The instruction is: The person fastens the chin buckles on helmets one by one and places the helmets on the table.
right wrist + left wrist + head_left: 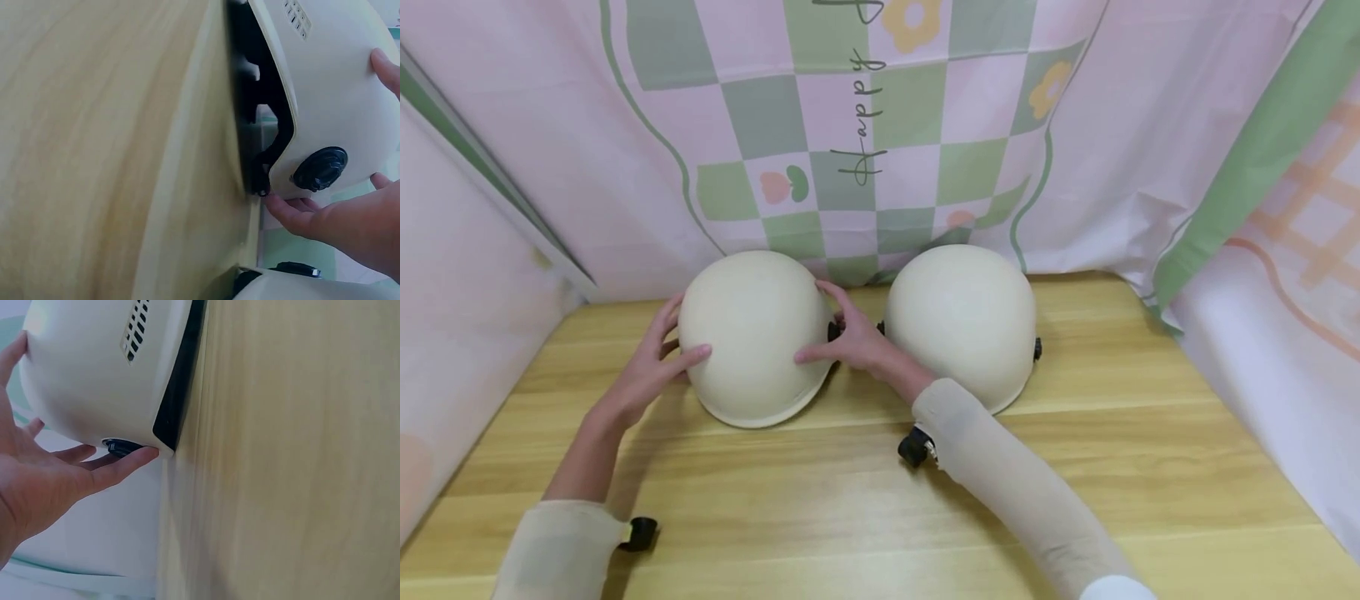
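Between both hands is a cream helmet (756, 333), dome up on the wooden table. My left hand (643, 371) grips its left side, thumb on the front of the shell and fingers around the side. On the other side my right hand (859, 340) holds it with spread, curved fingers beside a black side knob (320, 169). The left wrist view shows slotted vents (136, 328) and a dark rim close to the tabletop. Dark inner padding or straps show under the rim in the right wrist view, where a fingertip touches the lower edge.
A second cream helmet (958, 321) stands just right of the first, behind the right forearm. The wooden table (820, 517) reaches back to a checkered pastel curtain (910, 108). Cloth also hangs at both sides. Small black cameras (914, 447) sit on the sleeves.
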Action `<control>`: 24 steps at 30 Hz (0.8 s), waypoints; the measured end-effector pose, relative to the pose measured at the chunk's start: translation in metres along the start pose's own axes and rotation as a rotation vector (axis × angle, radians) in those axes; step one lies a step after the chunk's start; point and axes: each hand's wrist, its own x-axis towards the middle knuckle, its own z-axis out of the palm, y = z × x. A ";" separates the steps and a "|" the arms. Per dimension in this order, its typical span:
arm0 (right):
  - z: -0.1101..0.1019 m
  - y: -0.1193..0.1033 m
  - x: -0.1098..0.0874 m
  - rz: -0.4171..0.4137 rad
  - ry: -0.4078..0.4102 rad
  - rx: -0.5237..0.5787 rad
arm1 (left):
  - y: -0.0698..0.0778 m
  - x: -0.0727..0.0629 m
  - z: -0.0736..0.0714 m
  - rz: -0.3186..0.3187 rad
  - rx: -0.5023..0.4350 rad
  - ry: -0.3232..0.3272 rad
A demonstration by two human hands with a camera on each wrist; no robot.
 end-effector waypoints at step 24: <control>-0.028 -0.046 -0.018 -0.207 0.055 -0.076 | -0.003 -0.009 -0.001 -0.013 -0.345 -0.076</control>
